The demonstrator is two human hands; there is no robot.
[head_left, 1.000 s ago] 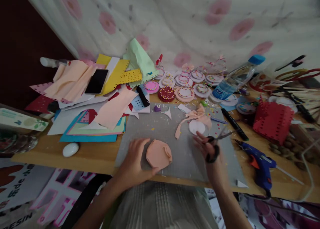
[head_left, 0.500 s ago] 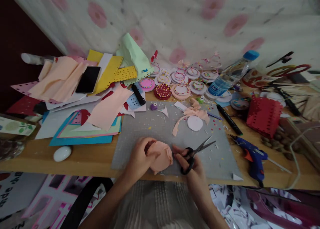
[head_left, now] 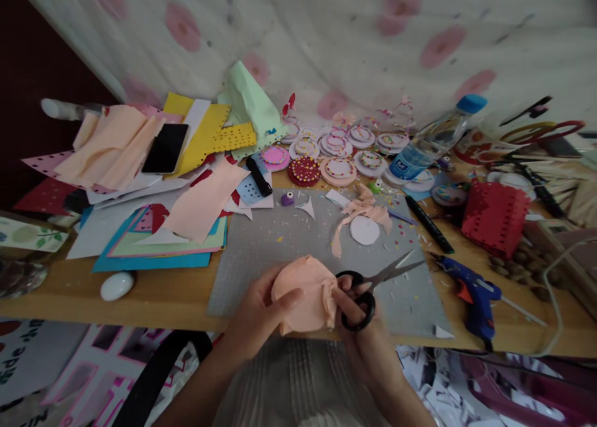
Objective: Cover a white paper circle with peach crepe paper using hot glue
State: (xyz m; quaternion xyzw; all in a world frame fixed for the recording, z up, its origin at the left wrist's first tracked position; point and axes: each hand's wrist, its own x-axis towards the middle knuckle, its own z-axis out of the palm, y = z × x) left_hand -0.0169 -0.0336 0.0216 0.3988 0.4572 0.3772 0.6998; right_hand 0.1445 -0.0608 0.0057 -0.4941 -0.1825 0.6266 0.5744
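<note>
My left hand (head_left: 261,312) grips a round disc covered in peach crepe paper (head_left: 301,293), thumb lying across its face. The disc's right edge is gathered into wrinkled folds. In my right hand (head_left: 368,327) are black-handled scissors (head_left: 373,284), fingers through the loops, blades pointing away to the right and parted. Fingertips of this hand touch the folded right edge of the disc. Beneath both hands is a grey cutting mat (head_left: 252,247). Farther back on it lie a white paper circle (head_left: 364,229) and crumpled peach crepe strips (head_left: 361,206).
Several decorated paper discs (head_left: 304,171) stand at the back, beside a tilted-looking water bottle (head_left: 422,147). A blue glue gun (head_left: 476,296) and black marker (head_left: 429,224) lie right. Left are stacked papers (head_left: 153,253), a phone (head_left: 165,148) and a white egg-shaped object (head_left: 116,286).
The peach disc has been turned and shifted slightly right. My right hand has come against its gathered edge, with the scissors swung farther right.
</note>
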